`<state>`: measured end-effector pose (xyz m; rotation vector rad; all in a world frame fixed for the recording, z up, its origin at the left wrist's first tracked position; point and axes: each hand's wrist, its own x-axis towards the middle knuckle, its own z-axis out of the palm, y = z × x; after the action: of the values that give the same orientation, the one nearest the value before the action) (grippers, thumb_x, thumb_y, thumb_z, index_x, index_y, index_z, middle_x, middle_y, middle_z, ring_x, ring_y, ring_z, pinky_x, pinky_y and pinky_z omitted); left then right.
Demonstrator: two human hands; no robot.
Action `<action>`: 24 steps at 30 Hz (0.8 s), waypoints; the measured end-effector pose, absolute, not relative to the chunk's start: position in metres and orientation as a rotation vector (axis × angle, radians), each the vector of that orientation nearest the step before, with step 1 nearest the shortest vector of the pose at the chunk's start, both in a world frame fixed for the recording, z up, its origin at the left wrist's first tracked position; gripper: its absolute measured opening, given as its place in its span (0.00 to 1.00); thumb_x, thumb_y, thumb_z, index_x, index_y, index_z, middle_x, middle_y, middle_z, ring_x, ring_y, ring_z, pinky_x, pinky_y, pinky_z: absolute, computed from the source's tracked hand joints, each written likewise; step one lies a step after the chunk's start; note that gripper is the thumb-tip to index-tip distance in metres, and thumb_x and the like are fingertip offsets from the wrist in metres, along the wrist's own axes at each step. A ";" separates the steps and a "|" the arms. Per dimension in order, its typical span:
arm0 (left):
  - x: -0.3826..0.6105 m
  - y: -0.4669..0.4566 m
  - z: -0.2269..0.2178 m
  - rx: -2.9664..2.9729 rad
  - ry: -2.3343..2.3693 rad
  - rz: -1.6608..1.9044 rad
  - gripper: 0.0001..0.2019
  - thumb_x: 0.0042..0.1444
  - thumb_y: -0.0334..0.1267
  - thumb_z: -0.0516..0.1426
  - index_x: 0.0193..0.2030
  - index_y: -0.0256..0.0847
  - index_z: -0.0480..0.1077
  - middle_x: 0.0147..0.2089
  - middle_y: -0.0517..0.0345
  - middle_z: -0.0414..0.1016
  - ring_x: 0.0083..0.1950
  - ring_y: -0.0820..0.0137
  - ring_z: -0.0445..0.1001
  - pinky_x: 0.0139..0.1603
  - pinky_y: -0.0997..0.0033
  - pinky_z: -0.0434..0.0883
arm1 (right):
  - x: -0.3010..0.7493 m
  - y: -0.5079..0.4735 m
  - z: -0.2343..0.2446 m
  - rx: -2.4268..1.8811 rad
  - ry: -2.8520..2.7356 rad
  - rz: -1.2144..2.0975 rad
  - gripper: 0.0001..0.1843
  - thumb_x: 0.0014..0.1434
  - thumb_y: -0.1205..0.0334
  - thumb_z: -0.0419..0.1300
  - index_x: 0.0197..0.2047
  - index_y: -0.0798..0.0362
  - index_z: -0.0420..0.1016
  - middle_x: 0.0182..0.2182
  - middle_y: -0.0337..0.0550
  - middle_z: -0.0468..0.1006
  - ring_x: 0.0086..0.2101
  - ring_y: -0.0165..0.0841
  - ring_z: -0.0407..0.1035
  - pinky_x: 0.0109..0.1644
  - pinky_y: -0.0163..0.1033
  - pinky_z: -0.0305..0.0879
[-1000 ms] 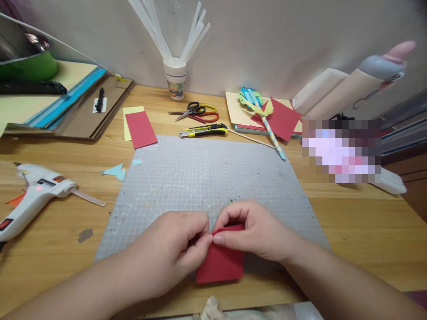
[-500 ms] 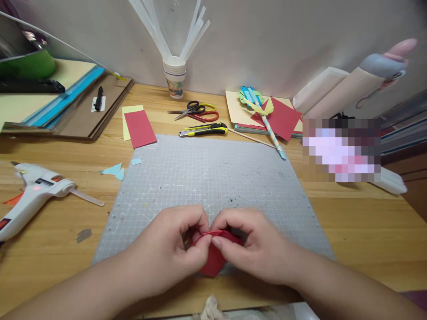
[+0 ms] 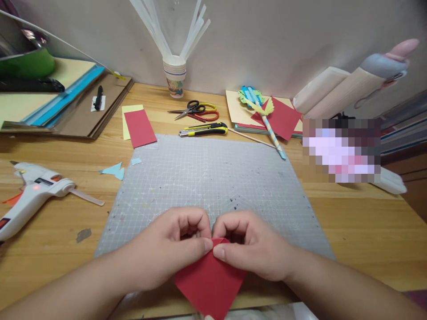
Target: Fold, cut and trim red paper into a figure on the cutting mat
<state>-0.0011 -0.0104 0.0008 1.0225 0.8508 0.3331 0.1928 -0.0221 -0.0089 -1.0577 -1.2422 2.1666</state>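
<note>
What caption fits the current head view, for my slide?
Left hand and right hand pinch red paper at the near edge of the mat, glue gun lying to the left.

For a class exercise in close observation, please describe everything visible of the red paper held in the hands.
The red paper is plain, matte and thin-looking, with straight lower edges. It is turned cornerwise, one corner pointing down toward the person, near the picture's bottom. The left hand and right hand pinch its top, thumbs on the visible face; a small bent edge shows between them. It overlaps the near side of the cutting mat in view; contact cannot be told.
</note>
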 end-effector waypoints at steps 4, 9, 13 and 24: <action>0.000 -0.011 0.000 1.112 0.911 0.285 0.08 0.53 0.39 0.56 0.27 0.41 0.61 0.23 0.68 0.61 0.25 0.77 0.57 0.24 0.77 0.55 | 0.194 -0.021 -0.011 -1.030 -1.349 2.125 0.11 0.55 0.57 0.61 0.27 0.54 0.68 0.22 0.34 0.65 0.23 0.24 0.56 0.26 0.31 0.52; 0.003 -0.011 0.001 1.114 0.927 0.263 0.08 0.52 0.40 0.56 0.27 0.41 0.61 0.22 0.68 0.61 0.24 0.77 0.58 0.23 0.77 0.55 | 0.193 -0.019 -0.014 -1.053 -1.298 2.109 0.11 0.53 0.57 0.60 0.24 0.55 0.69 0.20 0.34 0.64 0.22 0.25 0.55 0.26 0.32 0.51; 0.004 -0.010 -0.002 1.077 0.927 0.283 0.07 0.50 0.39 0.56 0.27 0.41 0.61 0.22 0.69 0.62 0.24 0.77 0.58 0.23 0.78 0.55 | 0.192 -0.018 -0.014 -1.098 -1.205 2.138 0.13 0.51 0.54 0.62 0.23 0.54 0.69 0.19 0.33 0.64 0.21 0.24 0.55 0.26 0.32 0.51; 0.002 -0.005 -0.004 1.015 0.941 0.308 0.12 0.51 0.41 0.55 0.23 0.41 0.57 0.19 0.69 0.56 0.22 0.78 0.52 0.22 0.77 0.51 | 0.190 -0.017 -0.020 -1.062 -1.051 2.224 0.19 0.50 0.49 0.67 0.25 0.54 0.68 0.19 0.32 0.64 0.21 0.23 0.53 0.24 0.31 0.47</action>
<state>0.0016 -0.0046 -0.0039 1.0153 0.9406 0.3075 0.1903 -0.0173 -0.0196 -1.0624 -1.0513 2.2237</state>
